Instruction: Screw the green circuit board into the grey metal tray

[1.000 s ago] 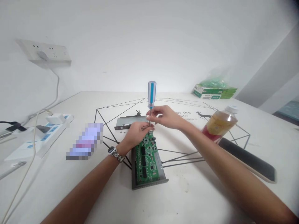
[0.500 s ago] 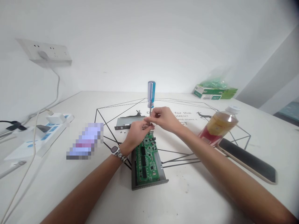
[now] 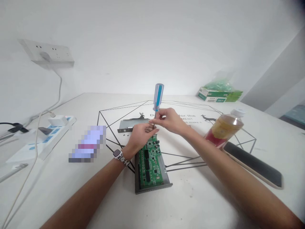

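A screwdriver (image 3: 158, 96) with a clear and blue handle stands nearly upright, leaning slightly right, over the far end of an opened metal case. Inside the case (image 3: 152, 190) lies a green circuit board (image 3: 152, 165). My right hand (image 3: 168, 121) pinches the screwdriver's shaft between thumb and fingers. Closed at the far end of the board, my left hand (image 3: 141, 136) has its fingertips near the lower shaft. Whatever the left fingers hold is hidden, and so is the screwdriver's tip.
A metal cover (image 3: 125, 125) and small dark bits (image 3: 124, 135) lie beyond my left hand. Leftward are a pixelated phone screen (image 3: 88, 144) and a power strip (image 3: 56, 130). A drink bottle (image 3: 225, 127), a phone (image 3: 252, 163) and green boxes (image 3: 219, 94) stand or lie rightward.
The screwdriver's handle has tipped a little to the right and turned, showing a different blue stripe. Both hands stay in nearly the same place.
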The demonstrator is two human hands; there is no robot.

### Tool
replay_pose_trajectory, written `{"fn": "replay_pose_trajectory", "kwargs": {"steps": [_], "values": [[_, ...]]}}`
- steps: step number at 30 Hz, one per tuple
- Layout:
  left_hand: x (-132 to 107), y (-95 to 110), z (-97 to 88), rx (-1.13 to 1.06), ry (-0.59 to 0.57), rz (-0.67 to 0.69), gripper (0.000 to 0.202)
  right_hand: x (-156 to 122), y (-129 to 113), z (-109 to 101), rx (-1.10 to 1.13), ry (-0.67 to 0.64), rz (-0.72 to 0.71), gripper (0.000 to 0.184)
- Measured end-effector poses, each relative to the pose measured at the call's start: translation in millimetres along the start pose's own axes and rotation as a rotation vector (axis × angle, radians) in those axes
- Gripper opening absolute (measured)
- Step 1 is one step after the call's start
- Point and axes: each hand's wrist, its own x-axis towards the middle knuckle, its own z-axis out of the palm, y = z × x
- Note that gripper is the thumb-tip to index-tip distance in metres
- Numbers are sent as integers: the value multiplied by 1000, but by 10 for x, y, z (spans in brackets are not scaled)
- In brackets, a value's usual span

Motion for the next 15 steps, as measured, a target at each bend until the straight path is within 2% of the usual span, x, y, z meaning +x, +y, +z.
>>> {"fn": "replay_pose_trajectory", "kwargs": {"steps": [3, 6, 10, 12, 15], "values": [[15, -2, -1, -7, -55, 10, 33, -8, -20, 2, -51, 21, 34, 37], [38, -31, -37, 3, -139, 38, 32, -17, -94, -78, -71, -47, -14, 26], [41, -56, -88, 47, -184, 74, 31, -11, -152, -167, -16, -118, -49, 18], [30, -48, -83, 39, -170, 90, 29, -4, -130, -161, -4, -99, -38, 19], [13, -17, -33, -7, -65, 69, 23, 3, -65, -106, -7, -57, -43, 21]]}}
